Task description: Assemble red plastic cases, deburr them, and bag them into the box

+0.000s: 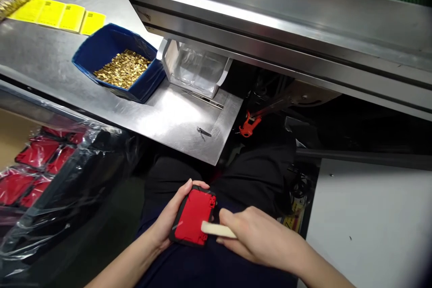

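Head cam, lower centre of frame: left hand (pixel 168 220) grips a red case part (pixel 193 217) with a black rim, fingers curled around its left edge and thumb at the top corner, holding it over the person's lap. Right hand (pixel 259 238) is closed on a pale flat stick (pixel 218 230) — its tip rests on the lower right of the red face. Both hands sit below the edge of the steel bench (pixel 168 117), which runs from upper left to mid frame. On the bench, upper left: a blue bin (pixel 101 45) filled with small brass-coloured parts (pixel 123 68), and just to its right a clear plastic bin (pixel 194 69). A small metal clip (pixel 203 132) lies near the bench's front edge, apart from both bins. Yellow labels (pixel 60 15) sit in a row at far upper left. Left edge of frame: more red parts (pixel 40 162) under clear plastic film. An orange clamp-like piece (pixel 249 125) shows in the dark gap right of the bench — detail too small to tell.
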A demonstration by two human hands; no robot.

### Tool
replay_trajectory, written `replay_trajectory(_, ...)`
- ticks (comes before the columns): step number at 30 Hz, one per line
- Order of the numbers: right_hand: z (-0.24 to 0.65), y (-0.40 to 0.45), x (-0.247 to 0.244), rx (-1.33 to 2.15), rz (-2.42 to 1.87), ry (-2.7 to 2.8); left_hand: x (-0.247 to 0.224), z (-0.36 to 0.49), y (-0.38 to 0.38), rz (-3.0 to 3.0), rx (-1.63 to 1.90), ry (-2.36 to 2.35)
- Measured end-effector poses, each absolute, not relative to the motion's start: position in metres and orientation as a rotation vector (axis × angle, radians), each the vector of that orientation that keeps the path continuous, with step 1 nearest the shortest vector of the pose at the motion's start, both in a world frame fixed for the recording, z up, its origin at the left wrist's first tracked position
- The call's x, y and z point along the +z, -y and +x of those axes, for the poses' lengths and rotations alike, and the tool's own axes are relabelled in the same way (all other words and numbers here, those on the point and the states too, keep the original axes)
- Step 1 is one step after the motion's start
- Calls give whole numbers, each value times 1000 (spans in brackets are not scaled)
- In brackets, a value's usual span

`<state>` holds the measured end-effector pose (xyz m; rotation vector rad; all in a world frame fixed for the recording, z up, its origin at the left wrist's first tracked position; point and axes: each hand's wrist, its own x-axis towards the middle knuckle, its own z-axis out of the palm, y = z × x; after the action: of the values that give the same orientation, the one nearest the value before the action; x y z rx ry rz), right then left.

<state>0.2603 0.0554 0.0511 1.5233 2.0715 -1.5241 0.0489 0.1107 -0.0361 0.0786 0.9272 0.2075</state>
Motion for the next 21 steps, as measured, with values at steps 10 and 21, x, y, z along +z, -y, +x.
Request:
replay_trajectory(10,258,-56,40,-1420,1620,-2142,-36,48,-114,32,202,-980)
replay_trajectory(21,255,-62,40,-1549,1581,-2115,-38,47,-111,45,223,-962)
